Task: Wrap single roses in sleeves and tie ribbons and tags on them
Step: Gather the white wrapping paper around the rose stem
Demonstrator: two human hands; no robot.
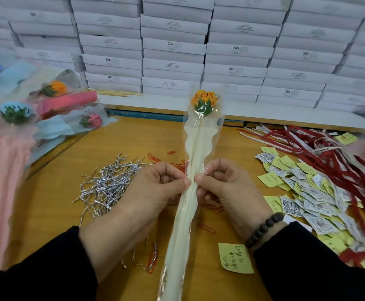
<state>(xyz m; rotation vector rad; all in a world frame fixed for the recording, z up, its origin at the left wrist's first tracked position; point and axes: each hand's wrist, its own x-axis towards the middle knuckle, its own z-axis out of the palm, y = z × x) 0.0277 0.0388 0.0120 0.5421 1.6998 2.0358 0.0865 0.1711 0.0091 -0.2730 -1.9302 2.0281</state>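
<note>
Orange rose (205,100) is already in its sleeve (195,153), upright at 12 o'clock over the surface (53,187); my left hand (155,192) and right hand (227,187) fingers pinch the sleeve mid-stem, so I reckon a silver twist tie (103,183) from 9 o'clock comes next.

Right in front of me, a wall of white boxes (175,46) stacked in neat columns, filling the whole back of the view. They sit on a white shelf (264,118) with a blue edge. Below that, my wooden table (53,192), warm yellow-brown, under flat, even indoor light.
</note>
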